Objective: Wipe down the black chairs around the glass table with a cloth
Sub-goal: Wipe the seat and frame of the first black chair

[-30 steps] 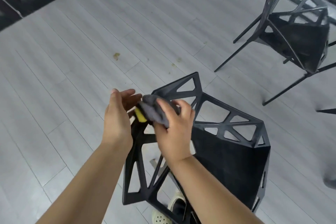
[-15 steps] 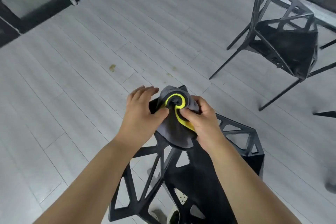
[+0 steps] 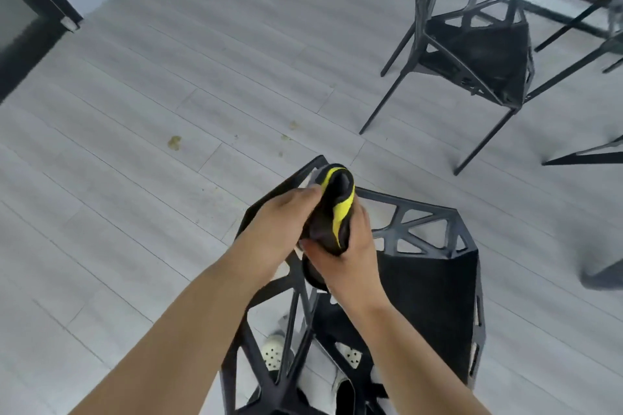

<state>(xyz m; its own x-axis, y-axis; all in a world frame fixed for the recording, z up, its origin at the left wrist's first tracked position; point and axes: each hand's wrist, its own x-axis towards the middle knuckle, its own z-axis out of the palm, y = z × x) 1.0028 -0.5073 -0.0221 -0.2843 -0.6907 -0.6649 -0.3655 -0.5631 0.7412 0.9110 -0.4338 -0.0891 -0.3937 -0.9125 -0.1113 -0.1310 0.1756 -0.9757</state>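
The cloth (image 3: pixel 332 212) is a soft, dark grey to black fabric with a bright yellow edging that runs in a curved band along its folds. It is bunched into a thick roll, not spread flat. It sits between both hands, directly over the top corner of the nearer black chair (image 3: pixel 428 266). Whether it touches the frame cannot be told, as the hands cover that spot.

The left hand (image 3: pixel 279 229) grips the cloth's left side with its fingers curled round the roll. The right hand (image 3: pixel 350 253) holds the lower end from the right, with fingers and thumb closed on the fabric. Both forearms are bare.

The nearer chair is rigid and angular. Its back and sides are an open lattice of straight black struts forming triangular gaps. The seat is a flat, matte black panel with a faintly grainy surface. Pale perforated shoes (image 3: pixel 271 352) show through the gaps in the frame below.

A second black chair (image 3: pixel 482 54) of the same faceted pattern stands well apart at the upper right on slim, splayed legs, with a dark, dull seat.

The floor (image 3: pixel 168 77) is laid in long pale grey planks with fine seams. A small brownish stain (image 3: pixel 174 142) lies on it to the left of the nearer chair. A black door frame (image 3: pixel 33 0) stands at the upper left.
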